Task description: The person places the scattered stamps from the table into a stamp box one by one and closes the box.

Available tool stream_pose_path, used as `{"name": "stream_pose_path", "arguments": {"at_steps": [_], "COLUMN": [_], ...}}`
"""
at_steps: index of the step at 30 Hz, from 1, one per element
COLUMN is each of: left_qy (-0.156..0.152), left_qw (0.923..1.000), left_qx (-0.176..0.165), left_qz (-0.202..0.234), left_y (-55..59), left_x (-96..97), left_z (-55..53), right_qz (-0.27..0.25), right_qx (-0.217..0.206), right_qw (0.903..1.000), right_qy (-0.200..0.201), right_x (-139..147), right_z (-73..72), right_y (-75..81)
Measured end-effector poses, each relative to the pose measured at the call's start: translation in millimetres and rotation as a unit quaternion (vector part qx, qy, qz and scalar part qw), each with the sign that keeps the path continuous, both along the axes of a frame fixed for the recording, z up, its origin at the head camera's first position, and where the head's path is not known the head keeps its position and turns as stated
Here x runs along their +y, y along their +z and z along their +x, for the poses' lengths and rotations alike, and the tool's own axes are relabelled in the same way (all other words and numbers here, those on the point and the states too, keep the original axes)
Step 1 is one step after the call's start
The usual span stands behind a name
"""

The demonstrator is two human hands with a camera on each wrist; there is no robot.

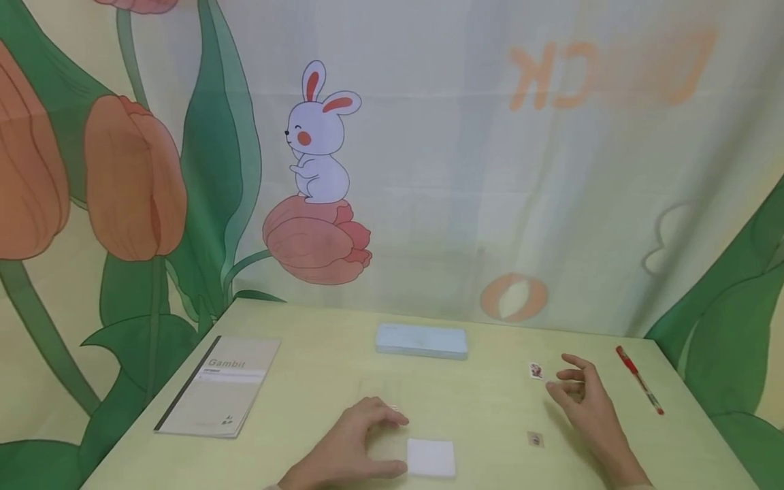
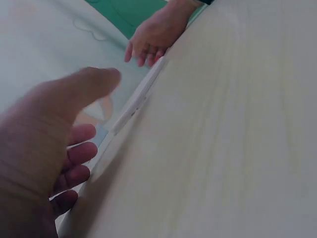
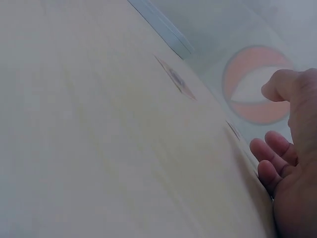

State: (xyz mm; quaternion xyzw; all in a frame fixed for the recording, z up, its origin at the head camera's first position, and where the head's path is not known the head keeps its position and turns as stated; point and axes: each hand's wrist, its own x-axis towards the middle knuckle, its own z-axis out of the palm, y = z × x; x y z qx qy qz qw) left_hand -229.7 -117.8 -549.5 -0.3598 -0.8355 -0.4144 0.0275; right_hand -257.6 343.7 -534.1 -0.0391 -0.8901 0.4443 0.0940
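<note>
My left hand (image 1: 352, 442) is at the left side of a white square pad (image 1: 431, 458), thumb tip right at its edge and fingers bent loosely above the table. In the left wrist view, a gap shows between thumb and fingers, with the pad (image 2: 138, 96) beyond them. Just behind the left fingers lies a faint clear square sheet (image 1: 380, 390). On the other side, my right hand (image 1: 586, 401) hovers with loosely bent fingers, holding nothing. Its thumb is nearest a small white picture sticker (image 1: 535, 371). Closer to me lies a small brownish sticker (image 1: 535, 439), also in the right wrist view.
A light blue case (image 1: 421, 341) lies at the back of the yellow table (image 1: 484, 408). On the left is a notebook (image 1: 220, 388) marked "Gambit". A red pen (image 1: 640, 380) lies right of my right hand. A printed curtain (image 1: 441, 170) hangs behind the table.
</note>
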Motion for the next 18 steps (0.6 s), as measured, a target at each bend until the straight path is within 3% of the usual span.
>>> {"name": "stream_pose_path", "arguments": {"at_steps": [4,7,15,18], "left_qy": [0.007,0.007,0.020,0.023], "left_qw": [0.9960,0.9920,0.9904,0.9910], "left_qx": [0.050,0.071,0.073,0.068], "left_qz": [-0.074,-0.104,-0.116,-0.113], "left_y": [-1.7,-1.0,-0.3,-1.4], "left_x": [2.4,5.5,8.6,8.1], "left_z": [0.4,0.7,2.0,3.0], "right_qz": [0.032,0.046,0.129,0.153], "right_qx": [0.037,0.053,0.095,0.091], "right_qw": [0.9988,0.9973,0.9862,0.9826], "right_qy": [0.011,0.019,0.042,0.051], "right_x": [0,0,2,3], "right_z": [-3.6,-7.2,-19.3,-24.5], "right_y": [-1.2,-1.4,-8.7,-11.9]}}
